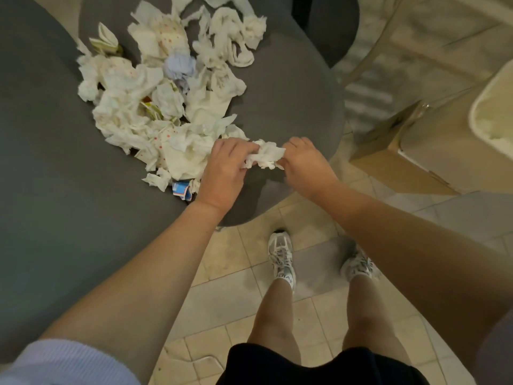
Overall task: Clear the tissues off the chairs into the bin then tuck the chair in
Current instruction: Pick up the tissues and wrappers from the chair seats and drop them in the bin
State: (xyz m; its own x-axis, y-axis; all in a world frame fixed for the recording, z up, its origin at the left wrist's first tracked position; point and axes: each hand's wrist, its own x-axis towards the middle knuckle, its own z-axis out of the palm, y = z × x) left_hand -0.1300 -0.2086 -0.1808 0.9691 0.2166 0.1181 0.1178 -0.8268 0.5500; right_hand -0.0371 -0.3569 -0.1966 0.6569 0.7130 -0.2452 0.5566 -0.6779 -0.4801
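Together, the left hand (pixel 226 169) and right hand (pixel 304 162) grip one crumpled white tissue (pixel 265 157) between them, fingers curled round its ends, just above the front edge of the grey chair seat (pixel 291 87). Beside the left hand, a heap of used tissues (pixel 155 107) covers the seat, a pale blue wad (pixel 179 65) among them. At the far right stands a white bin (pixel 491 112) next to a cardboard box (pixel 402 151) on the tiled floor (pixel 236 287).
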